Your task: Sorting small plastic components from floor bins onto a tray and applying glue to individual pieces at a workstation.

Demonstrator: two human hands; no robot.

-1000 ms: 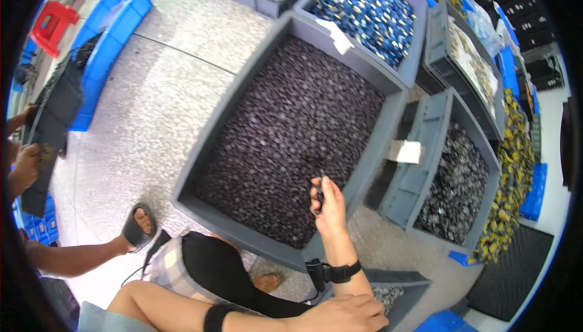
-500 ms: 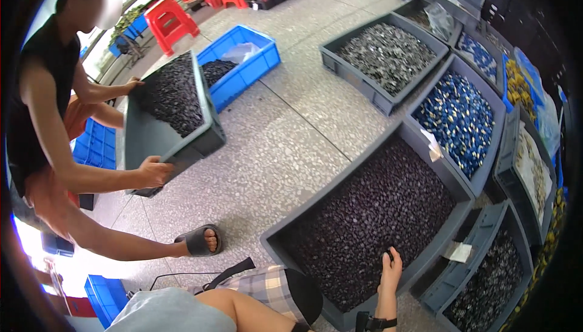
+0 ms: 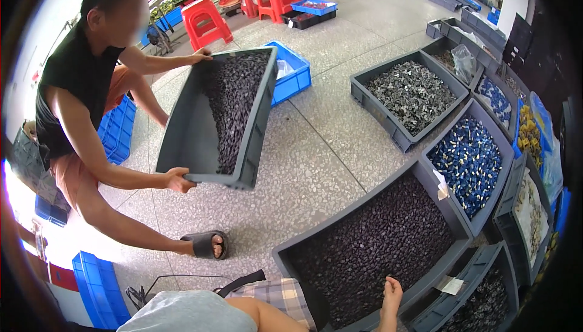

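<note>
Lower right, our right hand (image 3: 392,297) half-curls over dark pieces (image 3: 376,235) in a grey crate (image 3: 454,218); we cannot tell if it grips any, and our left hand is unseen. Upper left, the tilted crate (image 3: 189,134) in a co-worker's hands (image 3: 180,180) hides more of the blue bin (image 3: 296,84) than before.

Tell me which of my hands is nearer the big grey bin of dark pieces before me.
Right, as far as shows. The right hand appears over the near right side of the grey bin; the left hand is out of view.
</note>
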